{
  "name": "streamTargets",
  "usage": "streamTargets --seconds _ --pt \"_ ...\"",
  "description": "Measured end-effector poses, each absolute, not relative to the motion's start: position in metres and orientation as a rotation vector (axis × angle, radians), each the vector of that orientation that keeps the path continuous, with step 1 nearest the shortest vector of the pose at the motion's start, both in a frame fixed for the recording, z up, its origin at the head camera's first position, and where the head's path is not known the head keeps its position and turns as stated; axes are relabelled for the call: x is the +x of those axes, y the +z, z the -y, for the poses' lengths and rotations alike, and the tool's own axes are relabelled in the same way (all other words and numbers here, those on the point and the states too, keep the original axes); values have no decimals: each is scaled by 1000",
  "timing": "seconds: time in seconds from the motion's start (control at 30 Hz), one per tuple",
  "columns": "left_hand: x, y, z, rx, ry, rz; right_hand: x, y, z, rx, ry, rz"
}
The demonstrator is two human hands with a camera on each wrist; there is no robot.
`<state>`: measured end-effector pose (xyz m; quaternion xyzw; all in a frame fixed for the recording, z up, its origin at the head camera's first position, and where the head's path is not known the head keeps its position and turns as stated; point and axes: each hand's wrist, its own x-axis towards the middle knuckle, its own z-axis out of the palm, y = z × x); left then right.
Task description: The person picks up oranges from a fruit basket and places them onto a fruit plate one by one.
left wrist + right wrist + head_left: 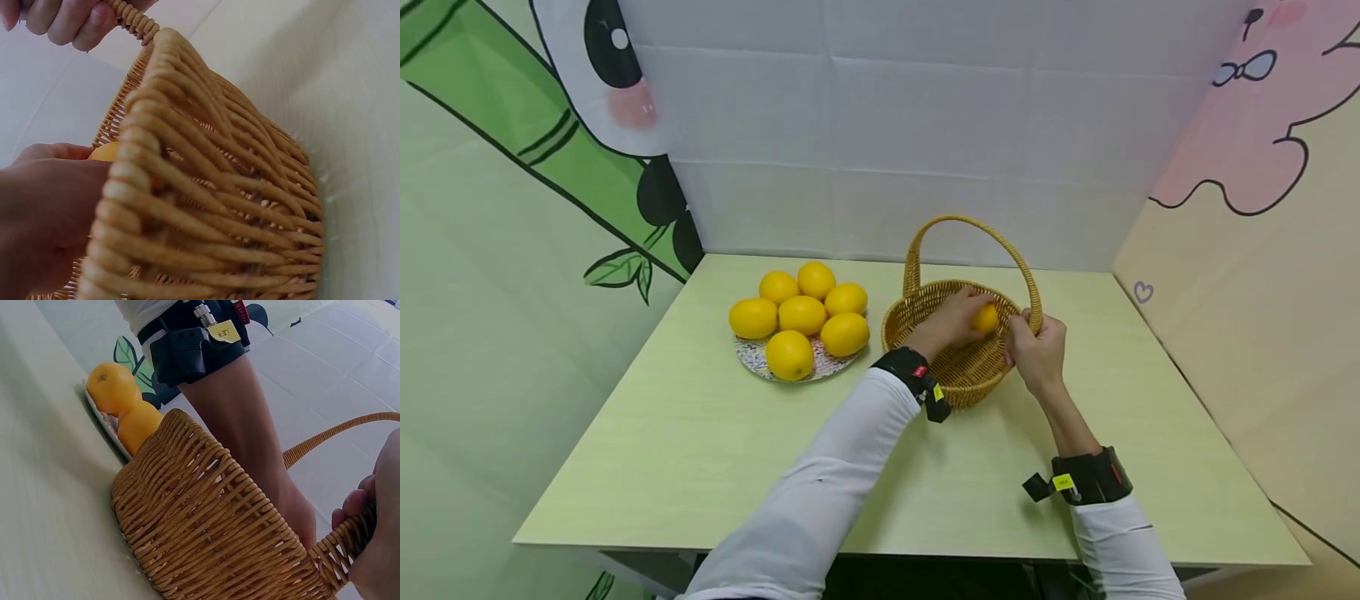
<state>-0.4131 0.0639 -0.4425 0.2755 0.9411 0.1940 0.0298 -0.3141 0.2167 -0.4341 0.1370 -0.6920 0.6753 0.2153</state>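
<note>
My left hand (951,321) reaches down into a woven wicker basket (973,390) and holds a yellow lemon (986,318) near its right inner wall. In the left wrist view, a bit of that lemon (105,152) shows beyond the rim, beside the fingers. My right hand (1037,346) grips the right end of the basket's arched handle (973,221), just above the rim. From the right wrist camera, the basket wall (206,519) hides most of the left hand and the lemon.
Left of the basket, a patterned plate (752,360) bears several more lemons (802,315). Both stand on a pale table (700,467). A white panel (925,117) rises behind the table, with printed walls on either side.
</note>
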Motion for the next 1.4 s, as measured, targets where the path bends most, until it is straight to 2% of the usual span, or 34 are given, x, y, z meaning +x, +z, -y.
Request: streamTargets --seconds 0.07,0.3,0.4,0.6,0.83,1.4 --pt "-407 -437 -58 874 654 -2882 -314 -433 -216 376 1869 1925" --pt "-451 -471 -53 892 756 -2887 -316 -435 -217 356 1843 1942" --pt "-454 -468 -47 913 782 -2880 -315 -436 -217 343 1829 1946" --pt "-436 -442 -30 875 823 -2891 -312 -436 -217 318 1795 1959" --pt "-400 -400 -1 875 890 -2901 -313 -437 -216 320 1733 1966" --pt "-388 -369 66 912 1119 -2910 -313 -435 -214 265 1727 1960"
